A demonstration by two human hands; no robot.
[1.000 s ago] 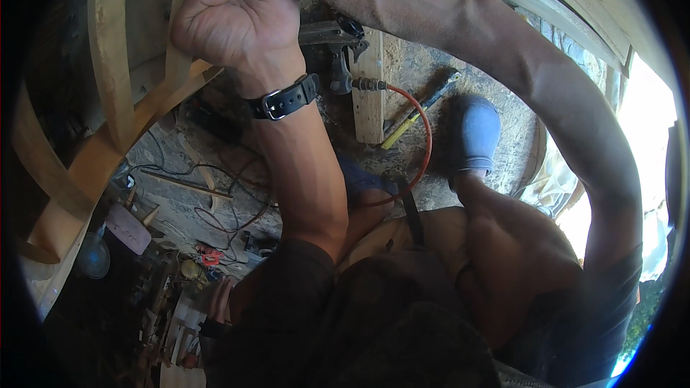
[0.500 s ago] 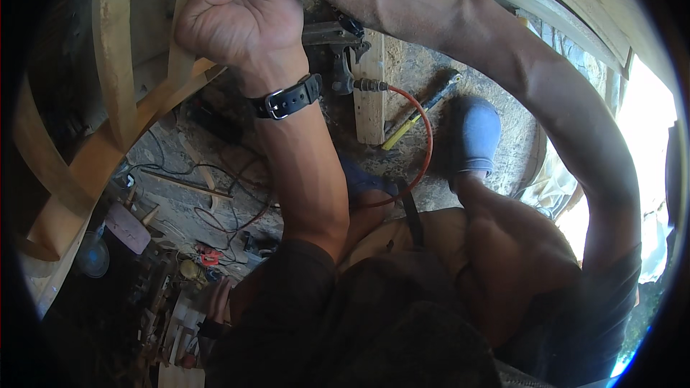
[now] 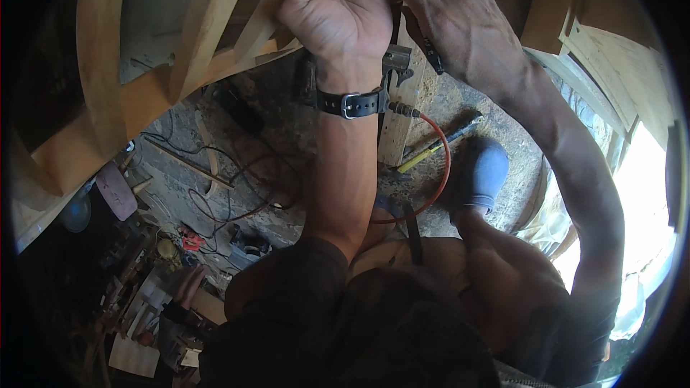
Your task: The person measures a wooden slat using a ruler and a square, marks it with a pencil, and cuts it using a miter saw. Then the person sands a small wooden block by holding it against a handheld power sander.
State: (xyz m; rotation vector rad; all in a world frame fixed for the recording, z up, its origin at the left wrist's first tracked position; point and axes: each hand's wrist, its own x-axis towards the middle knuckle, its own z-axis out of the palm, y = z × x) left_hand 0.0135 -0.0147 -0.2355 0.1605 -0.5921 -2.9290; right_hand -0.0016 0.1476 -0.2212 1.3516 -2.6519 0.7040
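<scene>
Both my hands are raised at the top of the view, close together on a dark air tool (image 3: 397, 61). My left hand (image 3: 338, 18) is a closed fist around the tool's grip, a black wristwatch (image 3: 350, 104) on its wrist, and it sits against a pale wooden slat (image 3: 215, 14). My right hand (image 3: 460, 25) wraps the tool's dark upper part from the right, fingertips touching the left hand. An orange hose (image 3: 444, 165) runs from a fitting by my left wrist down toward my lap. The tool's tip is hidden behind the hands.
Curved wooden ribs (image 3: 97, 65) fill the upper left, more timber (image 3: 611, 79) the upper right. Below lie a plank (image 3: 394, 136), a yellow-handled tool (image 3: 431, 152), tangled cables (image 3: 230, 194), my grey shoe (image 3: 483, 176) and cluttered small tools (image 3: 144, 280) at lower left.
Both hands sit further right and lower in the picture than before, and the right hand's fingers have closed in against the left fist on the tool.
</scene>
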